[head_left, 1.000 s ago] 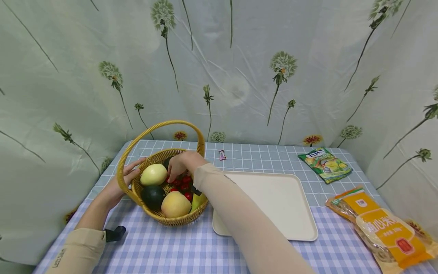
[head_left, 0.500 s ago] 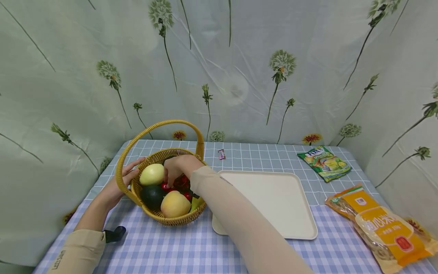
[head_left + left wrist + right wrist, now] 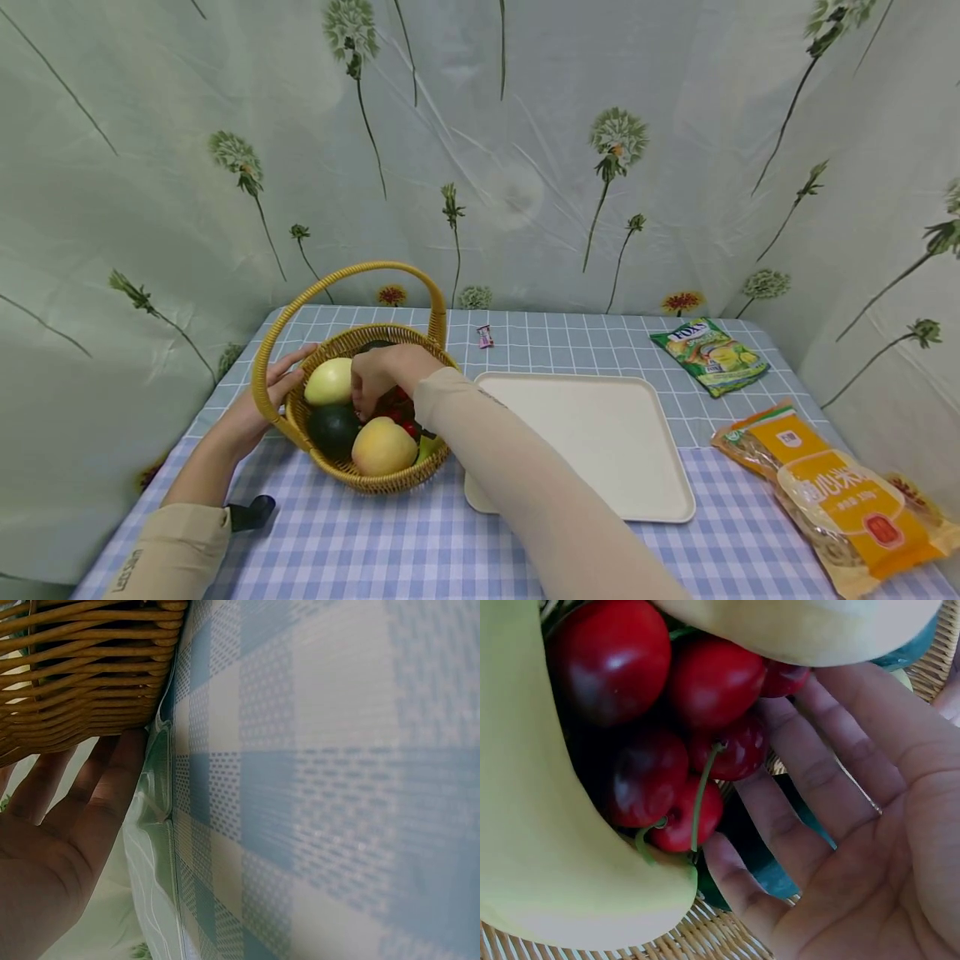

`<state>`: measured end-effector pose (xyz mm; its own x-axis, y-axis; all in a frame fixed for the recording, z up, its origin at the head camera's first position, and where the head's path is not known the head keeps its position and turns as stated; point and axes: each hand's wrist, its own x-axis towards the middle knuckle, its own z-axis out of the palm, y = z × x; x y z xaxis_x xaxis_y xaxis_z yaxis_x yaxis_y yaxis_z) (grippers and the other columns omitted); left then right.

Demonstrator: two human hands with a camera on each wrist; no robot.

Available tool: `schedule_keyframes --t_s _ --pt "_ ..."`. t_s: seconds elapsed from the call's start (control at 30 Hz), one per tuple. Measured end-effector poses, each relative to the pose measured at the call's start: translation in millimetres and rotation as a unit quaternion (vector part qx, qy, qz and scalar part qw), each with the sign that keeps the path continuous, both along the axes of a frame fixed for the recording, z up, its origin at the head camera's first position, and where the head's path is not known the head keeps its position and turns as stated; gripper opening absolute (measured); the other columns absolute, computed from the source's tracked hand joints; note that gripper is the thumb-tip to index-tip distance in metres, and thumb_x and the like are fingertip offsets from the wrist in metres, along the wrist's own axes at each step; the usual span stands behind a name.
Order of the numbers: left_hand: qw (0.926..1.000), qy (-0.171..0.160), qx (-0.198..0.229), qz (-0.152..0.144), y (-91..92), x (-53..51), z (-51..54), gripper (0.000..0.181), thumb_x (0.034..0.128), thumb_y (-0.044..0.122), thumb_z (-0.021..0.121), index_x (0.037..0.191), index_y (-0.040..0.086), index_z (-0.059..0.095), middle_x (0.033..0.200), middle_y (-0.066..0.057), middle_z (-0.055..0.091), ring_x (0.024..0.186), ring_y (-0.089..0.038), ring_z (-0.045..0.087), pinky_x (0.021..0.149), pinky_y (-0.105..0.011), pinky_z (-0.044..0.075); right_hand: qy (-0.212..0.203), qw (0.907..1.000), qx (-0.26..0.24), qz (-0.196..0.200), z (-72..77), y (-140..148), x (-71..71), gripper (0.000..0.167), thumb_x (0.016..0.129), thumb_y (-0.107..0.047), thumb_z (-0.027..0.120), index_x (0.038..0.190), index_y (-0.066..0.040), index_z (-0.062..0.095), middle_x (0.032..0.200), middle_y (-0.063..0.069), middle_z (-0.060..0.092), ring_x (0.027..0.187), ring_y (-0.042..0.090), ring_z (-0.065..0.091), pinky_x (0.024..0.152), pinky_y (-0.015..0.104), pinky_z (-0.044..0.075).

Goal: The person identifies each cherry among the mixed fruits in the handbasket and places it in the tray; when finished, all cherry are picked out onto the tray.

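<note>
Head view: while the green packet reads FOX'S, the right hand reaches inside the wicker basket.
Left wrist: the left hand, fingers extended, touches the basket's woven outside.
Right wrist: the right hand, loosely open, touches glossy cherries in the basket, green stems clear only here.
</note>
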<state>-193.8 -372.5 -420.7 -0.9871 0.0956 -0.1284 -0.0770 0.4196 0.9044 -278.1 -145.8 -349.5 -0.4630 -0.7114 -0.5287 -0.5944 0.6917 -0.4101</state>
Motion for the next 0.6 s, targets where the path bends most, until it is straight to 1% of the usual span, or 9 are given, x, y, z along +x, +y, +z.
schedule_keyframes --t_s 0.13,0.23,0.37,0.5,0.6 --pt "1.0 0.001 0.002 -0.001 -0.4 0.0 1.1 0.064 0.1166 0.044 0.039 0.173 0.019 0.021 0.179 -0.02 0.018 0.157 -0.041 0.024 0.111 -0.037 0.033 0.019 0.9993 0.031 0.002 3.2 -1.8 3.3 0.014 0.093 -0.013 0.084 0.102 -0.024 0.08 0.099 -0.014 0.072 0.092 0.007 0.062 0.082 0.023 0.056" --pt "1.0 0.0 0.001 -0.001 -0.5 -0.5 1.1 0.065 0.1165 0.045 0.039 0.173 0.02 0.021 0.179 -0.019 0.017 0.158 -0.041 0.023 0.112 -0.039 0.033 0.04 0.998 0.049 0.003 6.2 -2.0 6.0 0.019 0.094 -0.008 0.082 0.105 -0.024 0.08 0.102 -0.014 0.07 0.092 0.007 0.059 0.079 0.024 0.055" --pt "1.0 0.003 -0.002 -0.005 -0.9 -0.9 -0.4 0.064 0.1165 0.045 0.04 0.173 0.02 0.021 0.18 -0.018 0.015 0.16 -0.043 0.019 0.115 -0.043 0.031 0.06 0.9965 0.058 0.002 8.0 -1.0 9.0 0.015 0.095 -0.013 0.082 0.101 -0.025 0.077 0.101 -0.015 0.069 0.093 0.006 0.06 0.081 0.024 0.054" --pt "0.9999 0.005 -0.007 -0.006 -0.8 -0.6 -1.4 0.064 0.1169 0.045 0.038 0.173 0.02 0.021 0.179 -0.019 0.016 0.159 -0.043 0.021 0.112 -0.04 0.033 0.068 0.9964 0.05 0.004 6.9 1.4 9.4 0.014 0.094 -0.017 0.084 0.095 -0.024 0.072 0.098 -0.013 0.069 0.09 0.007 0.059 0.079 0.024 0.054" --pt "1.0 0.003 -0.007 -0.006 -0.3 0.3 -1.7 0.065 0.1171 0.045 0.037 0.173 0.018 0.019 0.179 -0.021 0.016 0.159 -0.045 0.02 0.117 -0.05 0.033 0.072 0.9966 0.038 0.012 4.6 2.7 8.6 0.015 0.093 -0.018 0.085 0.092 -0.024 0.072 0.097 -0.012 0.068 0.088 0.007 0.058 0.077 0.024 0.053"
